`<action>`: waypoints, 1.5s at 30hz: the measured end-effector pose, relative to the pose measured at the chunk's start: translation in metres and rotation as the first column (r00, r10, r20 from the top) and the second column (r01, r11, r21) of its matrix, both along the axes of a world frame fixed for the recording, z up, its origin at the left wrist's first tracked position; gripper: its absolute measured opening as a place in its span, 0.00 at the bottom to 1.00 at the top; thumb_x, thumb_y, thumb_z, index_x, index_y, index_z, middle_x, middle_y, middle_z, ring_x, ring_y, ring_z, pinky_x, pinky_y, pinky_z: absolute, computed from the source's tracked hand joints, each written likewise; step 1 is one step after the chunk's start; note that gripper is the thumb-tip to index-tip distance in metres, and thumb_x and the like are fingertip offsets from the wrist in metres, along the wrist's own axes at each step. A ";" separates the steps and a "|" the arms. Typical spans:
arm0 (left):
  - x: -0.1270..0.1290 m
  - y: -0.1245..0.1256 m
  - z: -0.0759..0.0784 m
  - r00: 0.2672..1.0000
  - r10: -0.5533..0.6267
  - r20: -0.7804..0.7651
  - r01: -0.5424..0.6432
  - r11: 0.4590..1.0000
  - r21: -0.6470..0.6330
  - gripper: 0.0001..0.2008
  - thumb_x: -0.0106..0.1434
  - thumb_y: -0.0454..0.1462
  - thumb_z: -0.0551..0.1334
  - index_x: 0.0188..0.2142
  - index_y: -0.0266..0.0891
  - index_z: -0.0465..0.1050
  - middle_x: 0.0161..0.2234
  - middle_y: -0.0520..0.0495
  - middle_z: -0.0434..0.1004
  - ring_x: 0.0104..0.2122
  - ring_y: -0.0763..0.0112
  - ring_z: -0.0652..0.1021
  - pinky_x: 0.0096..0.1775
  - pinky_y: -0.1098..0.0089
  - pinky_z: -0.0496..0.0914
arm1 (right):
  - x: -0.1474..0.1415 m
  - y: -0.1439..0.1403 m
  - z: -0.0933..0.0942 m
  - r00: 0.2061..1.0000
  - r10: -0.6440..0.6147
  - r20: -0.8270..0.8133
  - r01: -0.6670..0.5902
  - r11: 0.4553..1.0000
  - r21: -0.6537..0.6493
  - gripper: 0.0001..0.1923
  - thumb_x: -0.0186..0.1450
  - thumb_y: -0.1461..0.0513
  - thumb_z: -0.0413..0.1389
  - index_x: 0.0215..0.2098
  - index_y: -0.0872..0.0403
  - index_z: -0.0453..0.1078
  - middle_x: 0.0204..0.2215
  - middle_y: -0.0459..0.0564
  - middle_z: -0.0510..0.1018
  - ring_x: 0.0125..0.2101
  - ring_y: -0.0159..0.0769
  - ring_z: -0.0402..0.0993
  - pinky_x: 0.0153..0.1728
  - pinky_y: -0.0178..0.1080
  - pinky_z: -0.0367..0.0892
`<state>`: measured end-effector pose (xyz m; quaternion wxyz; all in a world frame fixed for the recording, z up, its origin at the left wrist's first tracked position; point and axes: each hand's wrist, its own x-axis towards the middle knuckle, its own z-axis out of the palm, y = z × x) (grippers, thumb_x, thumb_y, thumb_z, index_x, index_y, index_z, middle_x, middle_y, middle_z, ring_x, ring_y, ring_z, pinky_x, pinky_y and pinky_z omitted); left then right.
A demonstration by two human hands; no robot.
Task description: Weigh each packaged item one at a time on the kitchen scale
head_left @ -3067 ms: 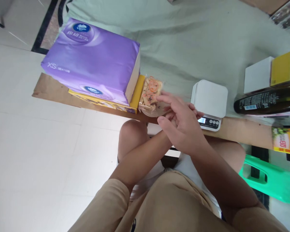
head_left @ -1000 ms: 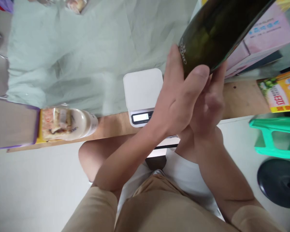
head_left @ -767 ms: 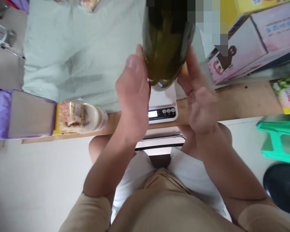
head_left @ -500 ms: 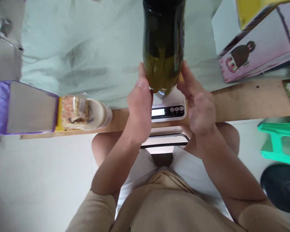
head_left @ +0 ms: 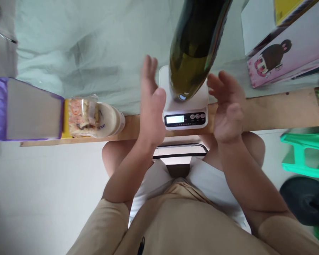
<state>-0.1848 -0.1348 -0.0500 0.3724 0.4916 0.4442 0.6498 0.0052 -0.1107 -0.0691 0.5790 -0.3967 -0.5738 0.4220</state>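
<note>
On white scale [head_left: 186,106], dark green bottle [head_left: 195,49]

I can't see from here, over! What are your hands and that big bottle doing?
Both hands open: left hand, right hand, either side of the bottle, not gripping. Dark green bottle stands on white scale. Nothing between.

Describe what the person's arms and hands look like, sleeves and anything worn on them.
Both forearms are bare down to the left hand and the right hand. No gloves, rings, watch or bands show on either. Short tan sleeves cover only the upper arms, ending near the elbows. A white garment shows beneath the tan top at the lap.
</note>
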 end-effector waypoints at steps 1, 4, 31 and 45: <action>-0.005 -0.004 -0.003 0.998 0.026 -0.052 -0.023 0.997 0.075 0.27 0.70 0.58 0.61 0.66 0.60 0.67 0.70 0.57 0.68 0.76 0.61 0.61 0.76 0.53 0.58 | 0.003 0.001 -0.004 0.998 -0.031 -0.059 0.032 0.999 0.025 0.28 0.68 0.37 0.53 0.56 0.40 0.76 0.52 0.45 0.83 0.54 0.40 0.81 0.53 0.47 0.75; -0.021 -0.014 -0.014 0.970 0.145 -0.193 -0.099 0.968 0.232 0.26 0.70 0.55 0.63 0.63 0.55 0.71 0.62 0.47 0.74 0.66 0.57 0.72 0.66 0.53 0.67 | 0.009 0.003 -0.016 0.973 -0.171 -0.158 0.180 0.983 0.041 0.23 0.71 0.42 0.51 0.48 0.46 0.78 0.36 0.46 0.81 0.35 0.33 0.78 0.37 0.40 0.71; -0.018 -0.005 -0.023 0.967 0.206 -0.149 -0.180 0.969 0.170 0.15 0.70 0.56 0.60 0.40 0.52 0.76 0.36 0.46 0.72 0.37 0.59 0.73 0.41 0.53 0.68 | 0.004 0.013 -0.021 0.972 -0.234 -0.003 0.231 0.956 0.180 0.28 0.69 0.37 0.53 0.39 0.52 0.75 0.29 0.44 0.67 0.27 0.29 0.70 0.27 0.37 0.62; -0.020 -0.002 -0.027 0.972 0.182 -0.151 -0.159 0.975 0.157 0.17 0.71 0.56 0.59 0.40 0.49 0.74 0.37 0.46 0.72 0.39 0.60 0.73 0.43 0.55 0.66 | 0.002 0.011 -0.018 0.975 -0.224 0.010 0.221 0.968 0.116 0.27 0.68 0.38 0.54 0.38 0.52 0.75 0.30 0.47 0.68 0.28 0.32 0.68 0.29 0.40 0.61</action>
